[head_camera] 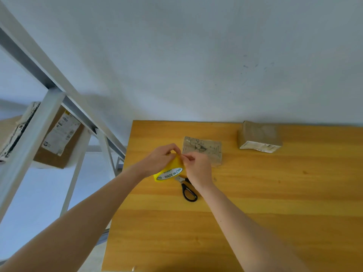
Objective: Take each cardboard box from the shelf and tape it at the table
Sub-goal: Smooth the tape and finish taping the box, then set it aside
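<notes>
Away to the left of my fingers stands a white metal shelf frame (49, 107), its beams slanting across the view. On it sits a large brown cardboard box with a white printed label (59, 138), well apart from both hands and partly hidden by a post.

My left hand (159, 159) has its fingers curled over the top of a yellow roll of packing tape (170, 170) and grips it on edge over the yellow-brown wooden table (255, 213). Whether the roll touches the wood I cannot tell. Its open core faces me, with "MADE IN CHINA" on the white inner band.

My right hand (198, 169) meets the roll from the other side. Thumb and forefinger are pinched tight at its upper rim and the other fingers are curled. Whether a tape end sits between them I cannot tell.

Below that wrist, nearer me than the fingertips, lie black-handled scissors (188, 190). Their blades point toward the roll and are partly covered by my hand.

Just beyond my right fingertips lies the small flat cardboard box (204, 150), broad face up. Its long axis runs left to right, roughly along the table's far edge. The top looks pale, crinkled and glossy, with faint print.

Farther right, near the wall, sits a chunkier brown cardboard box with a white label on its near face (259, 137), well apart from my fingers.
</notes>
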A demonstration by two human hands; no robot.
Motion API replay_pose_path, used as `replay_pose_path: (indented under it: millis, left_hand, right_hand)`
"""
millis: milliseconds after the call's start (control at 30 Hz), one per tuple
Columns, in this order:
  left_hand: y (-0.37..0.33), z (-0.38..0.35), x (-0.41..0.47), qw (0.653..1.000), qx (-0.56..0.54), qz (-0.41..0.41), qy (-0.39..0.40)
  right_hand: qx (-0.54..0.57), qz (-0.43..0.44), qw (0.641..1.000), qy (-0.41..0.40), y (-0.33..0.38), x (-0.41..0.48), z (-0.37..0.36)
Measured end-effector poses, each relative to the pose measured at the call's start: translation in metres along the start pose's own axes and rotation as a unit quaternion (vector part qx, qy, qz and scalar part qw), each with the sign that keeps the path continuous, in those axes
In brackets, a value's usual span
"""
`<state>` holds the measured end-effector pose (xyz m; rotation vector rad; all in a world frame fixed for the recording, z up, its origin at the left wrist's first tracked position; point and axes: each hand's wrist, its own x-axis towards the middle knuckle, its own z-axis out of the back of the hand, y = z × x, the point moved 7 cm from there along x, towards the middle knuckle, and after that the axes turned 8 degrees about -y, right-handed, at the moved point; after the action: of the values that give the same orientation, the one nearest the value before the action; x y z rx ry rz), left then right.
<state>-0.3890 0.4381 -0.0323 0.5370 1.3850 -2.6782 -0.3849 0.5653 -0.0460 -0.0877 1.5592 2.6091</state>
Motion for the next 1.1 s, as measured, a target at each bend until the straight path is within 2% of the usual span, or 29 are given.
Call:
replay_pose_path:
  millis: [133,267,333,400,467,600,667,733,867,967,1100]
  left_hand:
    - [0.013,-0.008,-0.003,0.996,-0.068,0.042,0.048]
    - [0.017,-0.011,-0.003,0.996,0.007,-0.009,0.093]
    - [0.016,-0.007,0.002,0.995,0.038,-0.038,0.084]
    - [0.016,0.001,0.007,0.991,0.105,-0.06,0.057]
    - [0.024,0.012,0.01,0.985,0.171,-0.029,0.013]
    - [0.033,0.01,0.01,0.995,0.094,-0.002,0.019]
    - [0.034,0.009,0.009,0.998,0.048,-0.011,0.03]
    - [0.035,0.011,0.011,0.999,0.046,-0.017,0.018]
    - [0.026,0.02,0.022,0.984,0.169,-0.043,-0.047]
    - [0.024,0.035,0.028,0.956,0.279,-0.002,-0.094]
    - [0.03,0.029,0.032,0.966,0.249,0.014,-0.061]
  right_hand:
    - [-0.002,-0.025,0.999,-0.047,-0.006,-0.001,0.016]
    - [0.067,-0.094,0.992,-0.046,-0.021,0.001,0.03]
    - [0.112,-0.141,0.983,-0.033,-0.03,-0.003,0.033]
    - [0.124,-0.15,0.981,-0.024,-0.034,-0.006,0.041]
    - [0.115,-0.138,0.984,0.0,-0.033,-0.006,0.049]
    - [0.12,-0.167,0.979,0.003,-0.038,0.001,0.058]
    - [0.109,-0.17,0.979,-0.007,-0.038,0.006,0.062]
    - [0.085,-0.168,0.982,-0.007,-0.04,0.011,0.064]
    - [0.03,-0.154,0.987,-0.023,-0.042,0.021,0.07]
    - [-0.005,-0.12,0.992,-0.025,-0.038,0.031,0.076]
    - [-0.074,-0.043,0.996,-0.029,-0.031,0.04,0.077]
